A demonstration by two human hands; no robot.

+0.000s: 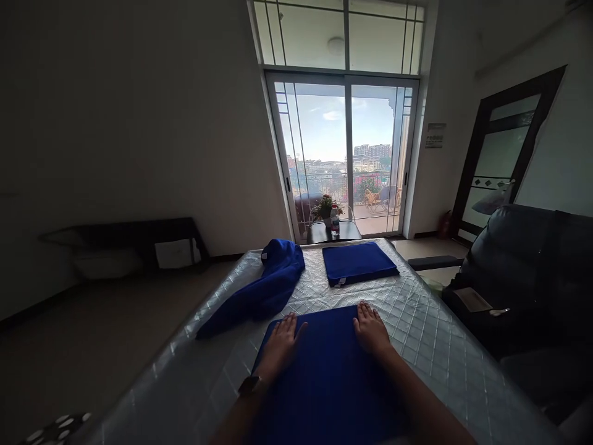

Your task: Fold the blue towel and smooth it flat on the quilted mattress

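A blue cloth (331, 377) lies spread flat on the table in front of me, its near end running out of view. My left hand (281, 340) rests palm down near its far left corner, fingers stretched out. On the far right corner lies my right hand (370, 327), also flat with fingers extended. Beyond them, a neatly folded blue cloth (359, 262) with a small white tag sits at the far end. To its left is a crumpled blue cloth (273, 284) in a loose heap, reaching toward the table's left edge.
The table (435, 346) has a silvery quilted cover. Behind it stands a small dark table (319, 233) with a potted plant (327, 207) and a bottle (335, 221). A black armchair (528, 272) is at the right. Glass sliding doors (319, 142) close the far side.
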